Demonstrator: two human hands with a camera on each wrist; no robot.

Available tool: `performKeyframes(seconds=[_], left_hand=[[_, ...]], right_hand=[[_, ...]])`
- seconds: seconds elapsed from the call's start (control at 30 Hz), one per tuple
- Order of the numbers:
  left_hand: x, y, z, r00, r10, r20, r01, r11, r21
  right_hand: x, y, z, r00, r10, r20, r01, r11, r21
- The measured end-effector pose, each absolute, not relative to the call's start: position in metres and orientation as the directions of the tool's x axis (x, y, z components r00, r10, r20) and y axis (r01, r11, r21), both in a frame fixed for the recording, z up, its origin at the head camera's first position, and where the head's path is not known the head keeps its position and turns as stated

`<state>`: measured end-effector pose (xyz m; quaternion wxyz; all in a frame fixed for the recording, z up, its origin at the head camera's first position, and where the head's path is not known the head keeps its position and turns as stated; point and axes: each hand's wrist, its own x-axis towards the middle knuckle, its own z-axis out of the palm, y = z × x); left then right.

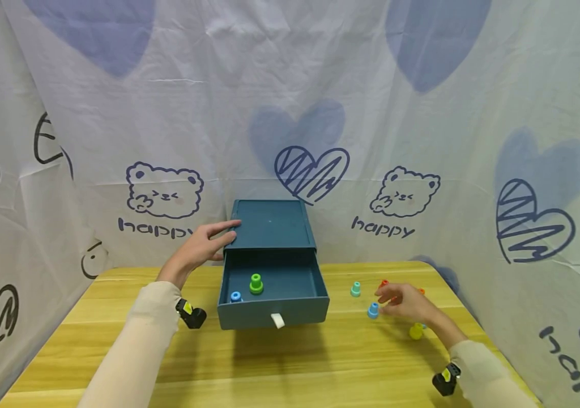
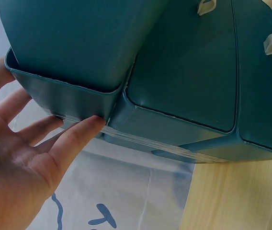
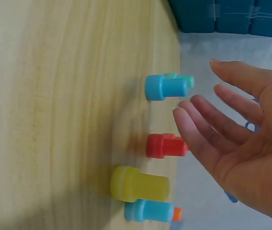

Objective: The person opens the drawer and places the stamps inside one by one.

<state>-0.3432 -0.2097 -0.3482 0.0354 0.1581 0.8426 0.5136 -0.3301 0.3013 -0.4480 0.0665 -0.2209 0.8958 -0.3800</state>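
At the centre of the head view a teal drawer box (image 1: 271,226) stands on the wooden table (image 1: 280,362), its drawer (image 1: 274,294) pulled out. The left hand (image 1: 199,247) rests straight fingers on the box's top left edge. Lower right, the right hand (image 1: 406,301) hovers with relaxed, open fingers beside a blue peg (image 1: 373,310), holding nothing.

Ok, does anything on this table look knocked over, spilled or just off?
Nothing looks damaged or spilled. The teal drawer box has its drawer pulled out, with a green peg and a blue peg standing inside. The other pegs, such as the light blue one, stand scattered near the right hand.
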Motion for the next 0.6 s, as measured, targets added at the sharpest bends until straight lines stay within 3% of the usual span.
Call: performKeyframes(seconds=[0.17, 0.6], left_hand=[[-0.343, -0.210, -0.348, -0.948, 0.301, 0.100, 0.227, 0.422, 0.878], [-0.343, -0.210, -0.348, -0.947, 0.304, 0.107, 0.236, 0.427, 0.873]], right_hand=[[-0.329, 0.300, -0.456, -0.927, -0.371, -0.044, -0.213, 0.623, -0.753], [-0.337, 0.295, -0.471, -0.945, -0.320, -0.071, -0.168, 0.659, -0.733]])
